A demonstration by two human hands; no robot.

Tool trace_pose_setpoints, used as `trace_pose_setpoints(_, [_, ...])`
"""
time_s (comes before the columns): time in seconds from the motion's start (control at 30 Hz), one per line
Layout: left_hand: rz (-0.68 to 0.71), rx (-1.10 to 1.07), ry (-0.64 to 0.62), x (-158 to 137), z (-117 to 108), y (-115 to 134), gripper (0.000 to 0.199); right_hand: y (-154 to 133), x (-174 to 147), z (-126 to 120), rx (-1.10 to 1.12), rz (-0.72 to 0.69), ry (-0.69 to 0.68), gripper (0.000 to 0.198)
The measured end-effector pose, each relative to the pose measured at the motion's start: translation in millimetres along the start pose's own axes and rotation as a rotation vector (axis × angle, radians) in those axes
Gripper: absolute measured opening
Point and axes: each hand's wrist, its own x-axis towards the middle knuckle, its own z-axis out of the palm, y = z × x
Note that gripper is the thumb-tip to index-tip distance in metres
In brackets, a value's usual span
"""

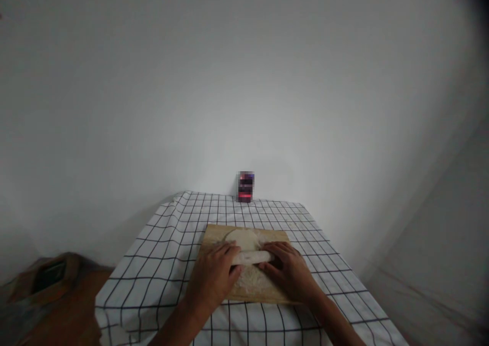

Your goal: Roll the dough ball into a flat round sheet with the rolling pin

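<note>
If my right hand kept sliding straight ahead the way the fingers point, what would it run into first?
Your right hand lies palm-down on the rolling pin, fingers aimed up-left. Going on, it would probably cross the pin onto the flattened dough on the wooden board. The small box stands well beyond; depth is uncertain.

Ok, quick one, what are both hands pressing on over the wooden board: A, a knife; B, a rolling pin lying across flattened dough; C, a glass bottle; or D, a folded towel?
B: the left hand and right hand lie palm down on either end of a pale rolling pin that lies across the flattened dough on the wooden board.
</note>
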Motion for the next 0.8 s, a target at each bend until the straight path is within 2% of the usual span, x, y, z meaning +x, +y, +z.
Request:
trace_pose_setpoints(0.2, [-0.009,-0.131,-0.007,2,0,-9,0.039,-2,0,-2,0.001,0.001,0.013,0.037])
trace_pose_setpoints(0.3, [-0.021,-0.214,-0.026,5,2,-22,0.036,-6,2,-4,-0.007,-0.012,0.016,0.036])
trace_pose_setpoints(0.4, [-0.051,-0.258,0.007,7,5,-33,0.036,-7,4,-5,0.008,-0.044,0.008,0.037])
trace_pose_setpoints(0.67, [-0.038,-0.362,-0.034,1,-4,-20,0.041,7,0,2,0.058,-0.027,0.035,0.034])
trace_pose_setpoints(0.73, [-0.09,-0.39,-0.047,0,-6,-22,0.044,3,-1,0,0.053,-0.071,-0.011,0.033])
trace_pose_setpoints(0.8, [-0.099,-0.461,-0.047,1,-6,-31,0.042,1,1,-2,0.037,-0.072,0.004,0.036])
